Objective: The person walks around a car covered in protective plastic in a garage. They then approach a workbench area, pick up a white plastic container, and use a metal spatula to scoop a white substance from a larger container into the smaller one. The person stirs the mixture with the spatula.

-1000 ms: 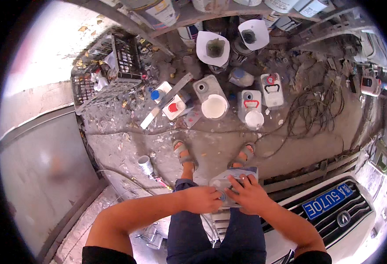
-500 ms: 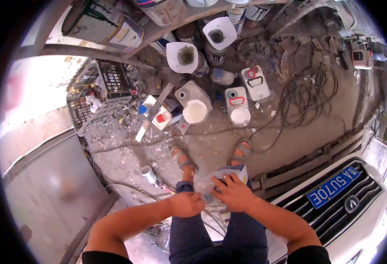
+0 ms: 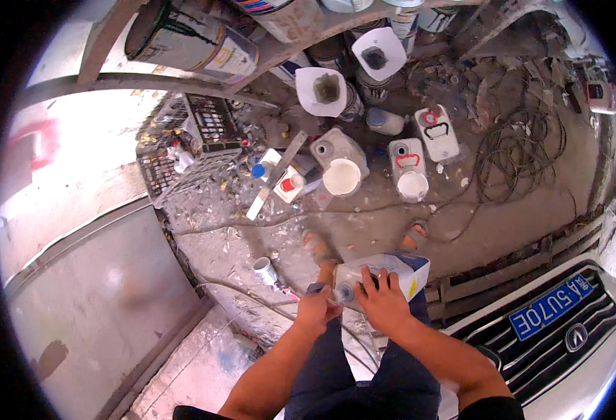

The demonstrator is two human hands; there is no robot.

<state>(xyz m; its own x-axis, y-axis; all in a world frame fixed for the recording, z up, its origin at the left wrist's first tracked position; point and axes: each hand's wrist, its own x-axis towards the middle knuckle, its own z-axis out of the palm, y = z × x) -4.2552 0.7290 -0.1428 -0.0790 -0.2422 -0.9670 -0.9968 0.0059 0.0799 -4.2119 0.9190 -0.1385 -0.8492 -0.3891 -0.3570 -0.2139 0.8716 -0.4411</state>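
"Looking for the biggest thing?"

"That's the white car (image 3: pixel 553 350), at the lower right of the frame. Next is the black crate (image 3: pixel 213 120), upper left, with bits and pieces inside, maybe to keep them together."

"Where's the jug (image 3: pixel 394 264)?"

"Lower middle, under both hands. Its neck is at the left end, close to the left hand."

"And the long flat strip (image 3: pixel 289 154)?"

"Left of the middle, lying over the blue-capped bottle (image 3: pixel 258 170) and the red-capped bottle (image 3: pixel 290 185). Maybe that keeps it off the dirty ground."

"What about the right hand (image 3: pixel 383 306)?"

"Its fingers are spread on the jug, I think to stop any wobbling."

"The left hand (image 3: pixel 314 309)?"

"Curled by the neck (image 3: pixel 345 292). I can't tell if it's pinching anything."
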